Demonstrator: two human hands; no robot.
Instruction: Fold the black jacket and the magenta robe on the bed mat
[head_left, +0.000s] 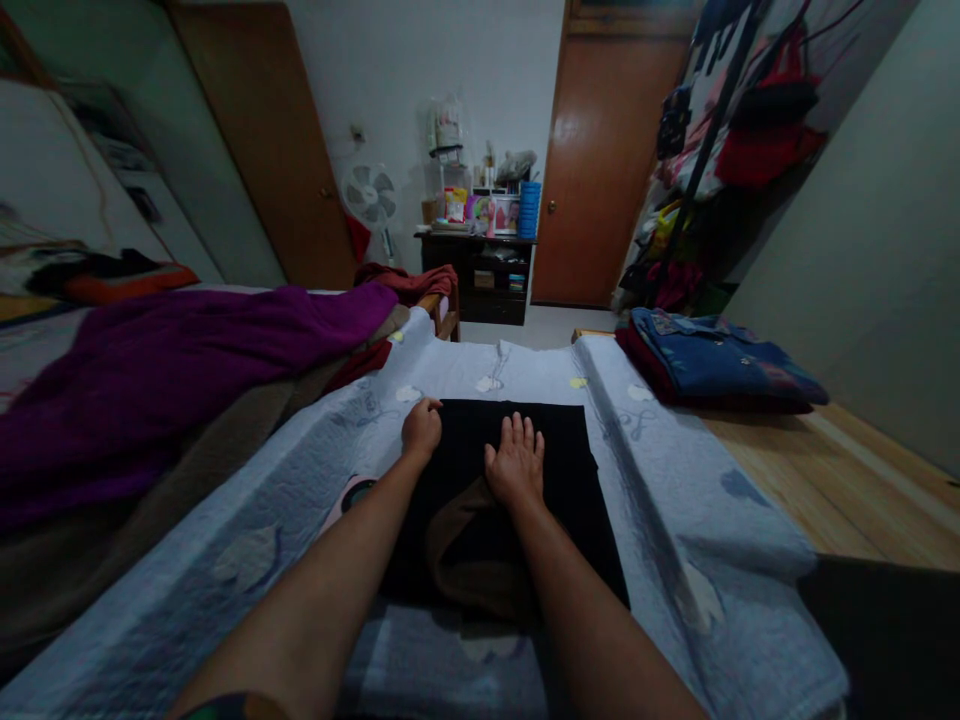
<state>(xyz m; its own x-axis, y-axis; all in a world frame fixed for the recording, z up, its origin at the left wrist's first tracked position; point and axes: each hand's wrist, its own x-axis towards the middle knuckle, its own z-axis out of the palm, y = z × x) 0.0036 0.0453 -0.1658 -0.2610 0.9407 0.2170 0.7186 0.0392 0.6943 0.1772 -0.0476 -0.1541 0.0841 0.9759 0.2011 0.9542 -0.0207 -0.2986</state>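
A folded black garment [566,500] is laid on a patterned grey quilt [675,470] at the frame's centre (a brown section [495,590] is exposed near its lower edge). Its upper-left corner is pinched in the left hand's [422,432] grip; its middle is pressed by the right hand [517,465], grip opened flat.

The light here is rather dim. By the pale wall [465,50] stands a dark cabinet [476,308], between a white fan [371,195] and a brown door [600,170]. The floor [555,323] is whitish.
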